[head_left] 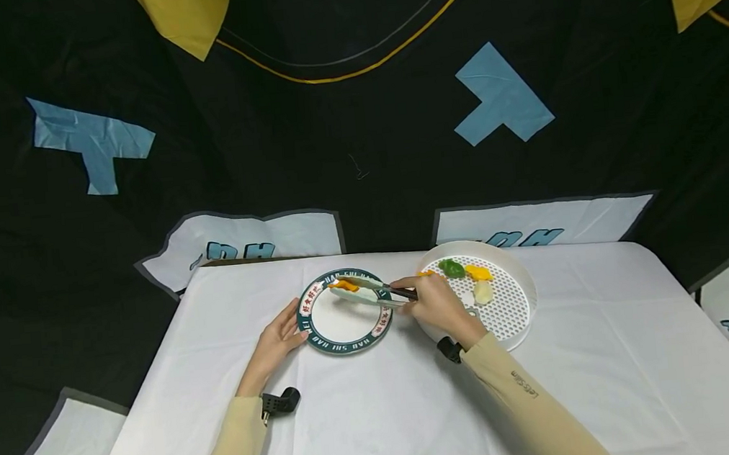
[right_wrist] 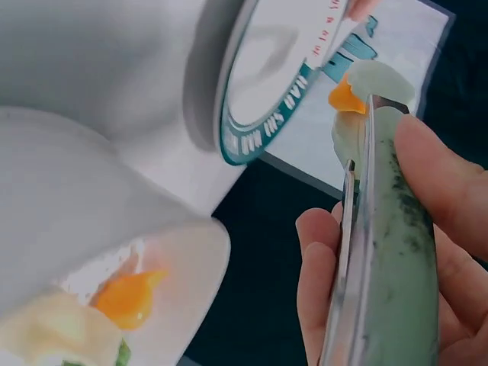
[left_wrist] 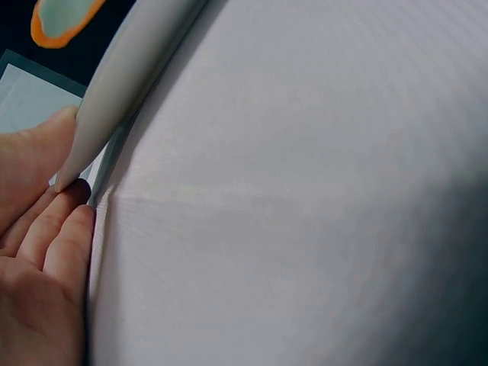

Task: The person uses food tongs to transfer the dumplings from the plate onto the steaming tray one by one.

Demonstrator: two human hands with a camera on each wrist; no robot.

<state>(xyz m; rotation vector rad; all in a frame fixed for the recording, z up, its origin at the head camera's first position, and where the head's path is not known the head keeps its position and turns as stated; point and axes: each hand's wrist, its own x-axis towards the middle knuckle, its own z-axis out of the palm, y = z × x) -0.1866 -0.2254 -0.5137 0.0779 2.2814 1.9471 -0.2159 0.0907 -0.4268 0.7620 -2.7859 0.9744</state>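
Note:
My left hand (head_left: pixel 277 345) pinches the left rim of a round white plate (head_left: pixel 345 323) with a green lettered border, thumb above and fingers below in the left wrist view. My right hand (head_left: pixel 438 304) grips a pair of green and metal tongs (right_wrist: pixel 404 252). Between the pale green tong tips sits an orange food-like piece (head_left: pixel 344 285), over the far part of the plate. To the right stands a round white tray (head_left: pixel 527 300) with a perforated base. On it lie a green piece (head_left: pixel 452 268), a yellow piece (head_left: pixel 479 273) and a pale piece (head_left: pixel 483 292).
A white cloth (head_left: pixel 368 422) covers the table. Behind it hangs a black backdrop (head_left: pixel 306 160) with blue and yellow shapes. The right forearm crosses the tray's near left rim, and part of another orange piece (head_left: pixel 425 273) shows beside the right hand.

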